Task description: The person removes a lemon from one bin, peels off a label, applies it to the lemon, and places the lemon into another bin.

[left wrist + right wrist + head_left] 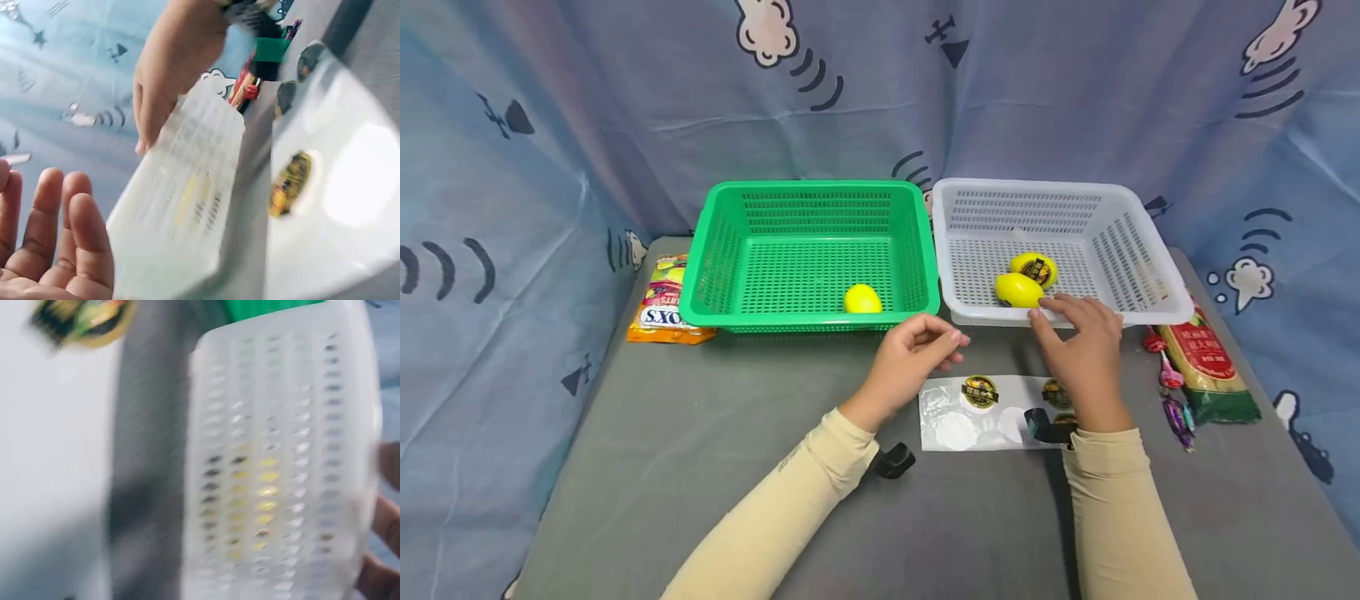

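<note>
My right hand [1082, 350] reaches over the front rim of the white basket [1150, 312], fingers spread and nothing held in them. Just beyond its fingertips lie two lemons [1017, 290] in that basket; the rear one carries a round black-and-gold sticker [1037, 270]. My left hand [921, 354] hovers in front of the gap between the baskets, its fingers loosely bent and holding nothing. Below both hands a white sticker sheet [955, 431] lies on the table, with several round stickers [980, 391] and bare white circles. Part of it is hidden by my right wrist.
To the left stands a green basket [812, 321] with one lemon [862, 299] in it. Beside it lies an orange snack bag [666, 300]. At the right are a red-and-green food packet [1210, 367] and wrapped candies [1176, 412]. A patterned curtain [880, 83] hangs behind.
</note>
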Action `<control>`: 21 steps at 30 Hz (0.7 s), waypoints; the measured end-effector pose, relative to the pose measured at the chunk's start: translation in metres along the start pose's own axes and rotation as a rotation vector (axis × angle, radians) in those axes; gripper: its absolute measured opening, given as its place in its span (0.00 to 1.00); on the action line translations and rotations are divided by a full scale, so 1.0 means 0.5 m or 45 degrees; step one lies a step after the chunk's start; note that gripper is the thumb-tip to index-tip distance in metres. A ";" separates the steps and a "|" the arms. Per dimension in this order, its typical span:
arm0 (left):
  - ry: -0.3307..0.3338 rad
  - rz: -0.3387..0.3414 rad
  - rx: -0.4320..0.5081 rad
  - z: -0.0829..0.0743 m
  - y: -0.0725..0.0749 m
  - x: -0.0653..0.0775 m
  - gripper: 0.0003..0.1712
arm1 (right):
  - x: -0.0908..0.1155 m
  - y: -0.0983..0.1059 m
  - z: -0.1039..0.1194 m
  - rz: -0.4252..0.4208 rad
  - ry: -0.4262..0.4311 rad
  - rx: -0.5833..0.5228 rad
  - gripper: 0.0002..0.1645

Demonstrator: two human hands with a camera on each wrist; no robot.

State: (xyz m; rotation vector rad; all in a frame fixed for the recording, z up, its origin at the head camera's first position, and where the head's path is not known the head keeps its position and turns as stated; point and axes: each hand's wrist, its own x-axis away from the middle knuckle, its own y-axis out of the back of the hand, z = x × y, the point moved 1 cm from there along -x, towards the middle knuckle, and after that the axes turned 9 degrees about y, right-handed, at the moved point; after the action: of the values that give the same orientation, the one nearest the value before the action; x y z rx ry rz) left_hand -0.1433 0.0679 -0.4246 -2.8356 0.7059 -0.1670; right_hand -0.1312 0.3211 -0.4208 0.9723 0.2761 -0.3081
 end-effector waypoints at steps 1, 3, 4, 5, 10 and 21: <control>0.009 -0.024 0.010 0.008 0.012 0.018 0.08 | -0.002 0.002 0.007 -0.004 -0.014 -0.016 0.24; 0.016 -0.081 0.022 0.021 0.035 0.048 0.07 | -0.007 0.006 0.033 -0.025 -0.027 -0.057 0.25; 0.018 -0.114 0.032 0.026 0.046 0.061 0.07 | -0.011 0.007 0.051 -0.038 -0.023 -0.080 0.26; 0.013 -0.150 0.041 0.031 0.056 0.072 0.07 | -0.015 0.004 0.072 -0.054 -0.003 -0.102 0.26; -0.121 -0.376 0.083 0.044 0.091 0.108 0.07 | -0.031 -0.056 0.203 0.016 0.188 -0.189 0.24; -0.399 -0.908 -0.305 -0.050 0.179 0.087 0.14 | -0.002 -0.195 0.307 0.281 0.348 0.117 0.25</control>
State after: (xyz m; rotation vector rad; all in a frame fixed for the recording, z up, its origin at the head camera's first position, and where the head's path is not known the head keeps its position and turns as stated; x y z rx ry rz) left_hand -0.1495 -0.0342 -0.4187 -3.0998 -0.3880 0.2685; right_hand -0.1550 0.1412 -0.4127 1.1264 0.4019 0.0152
